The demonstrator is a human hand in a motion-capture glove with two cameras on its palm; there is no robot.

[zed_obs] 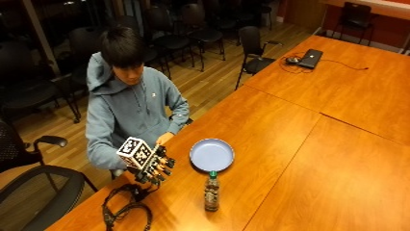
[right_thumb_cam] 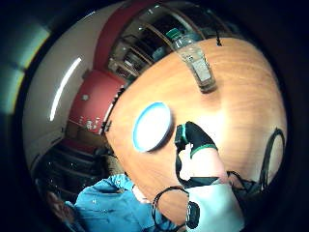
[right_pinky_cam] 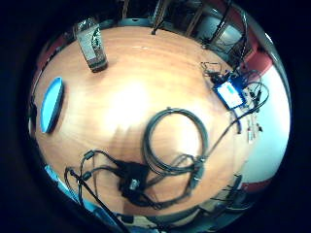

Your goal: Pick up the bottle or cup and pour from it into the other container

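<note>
1. The gloved right hand (zed_obs: 154,169) hovers with spread fingers, holding nothing.
2. The bottle (zed_obs: 211,191) stands upright just near the blue plate (zed_obs: 212,154), handy for pouring.

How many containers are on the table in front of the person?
2. A blue plate lies flat near the table edge by the person, and a bottle with a green cap stands upright just beyond it. The gloved right hand touches neither. Nothing seems hidden.

A green-capped bottle (zed_obs: 211,191) stands upright near a blue plate (zed_obs: 212,154).
</note>
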